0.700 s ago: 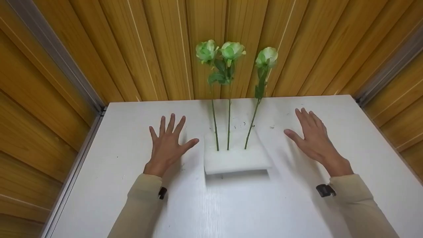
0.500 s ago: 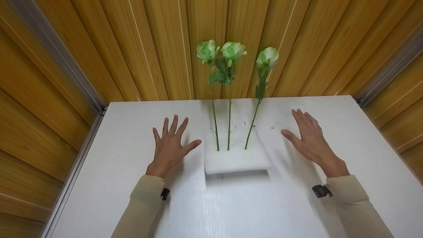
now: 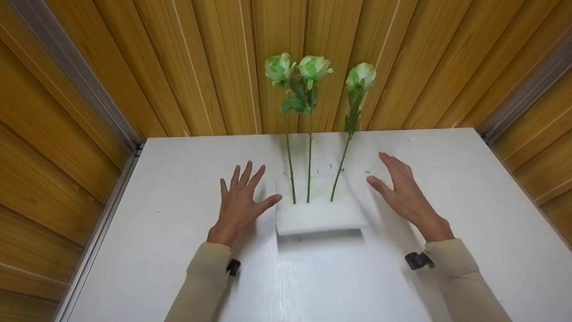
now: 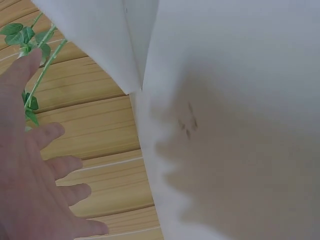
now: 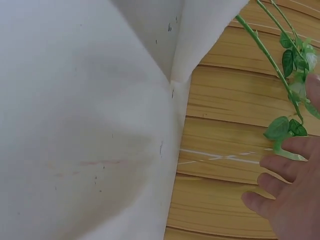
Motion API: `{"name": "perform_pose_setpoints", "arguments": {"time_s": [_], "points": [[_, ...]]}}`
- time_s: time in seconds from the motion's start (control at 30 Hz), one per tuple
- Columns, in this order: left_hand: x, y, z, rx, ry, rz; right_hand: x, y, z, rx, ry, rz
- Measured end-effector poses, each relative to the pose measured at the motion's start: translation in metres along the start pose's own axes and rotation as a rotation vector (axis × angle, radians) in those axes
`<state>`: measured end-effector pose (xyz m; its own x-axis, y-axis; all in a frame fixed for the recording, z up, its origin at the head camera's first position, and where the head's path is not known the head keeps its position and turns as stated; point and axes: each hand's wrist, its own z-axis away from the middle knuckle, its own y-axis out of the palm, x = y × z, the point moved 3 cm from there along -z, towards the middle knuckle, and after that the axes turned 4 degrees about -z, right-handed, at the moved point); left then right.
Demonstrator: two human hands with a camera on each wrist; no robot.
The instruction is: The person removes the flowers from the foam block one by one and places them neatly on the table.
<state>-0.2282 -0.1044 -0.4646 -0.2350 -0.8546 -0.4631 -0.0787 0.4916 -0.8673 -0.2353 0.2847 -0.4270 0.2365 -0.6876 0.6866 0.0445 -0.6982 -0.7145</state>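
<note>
Three pale green roses stand with their stems in a white foam block (image 3: 319, 219) at the middle of the table. The left rose (image 3: 280, 69) and the middle rose (image 3: 314, 69) are close together; the right rose (image 3: 361, 77) leans to the right, apart from them. My left hand (image 3: 241, 203), fingers spread, is just left of the block, its thumb near the block's edge. To the right of the block is my right hand (image 3: 404, 194), fingers extended, thumb apart. Neither hand holds anything. Both wrist views show the hands beside the green stems (image 5: 270, 57).
A white table (image 3: 178, 179) carries the block, with small dark marks on its top behind it. Wood-patterned panels (image 3: 214, 67) rise at the back and sides. Grey metal rails (image 3: 85, 67) run along the corners.
Both hands have moved inward, the left to the right and the right to the left, coming closer to the foam block. The roses and block stay in place.
</note>
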Motion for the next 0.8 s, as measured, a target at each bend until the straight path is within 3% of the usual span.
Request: {"name": "perform_pose_setpoints", "arguments": {"time_s": [0.63,0.8], "points": [[-0.012,0.022,0.01,-0.001,0.034,0.138,0.012,0.042,-0.001,0.009,0.011,-0.268],[-0.014,0.027,0.01,-0.003,0.058,0.168,0.014,0.051,-0.004,-0.006,0.028,-0.294]]}}
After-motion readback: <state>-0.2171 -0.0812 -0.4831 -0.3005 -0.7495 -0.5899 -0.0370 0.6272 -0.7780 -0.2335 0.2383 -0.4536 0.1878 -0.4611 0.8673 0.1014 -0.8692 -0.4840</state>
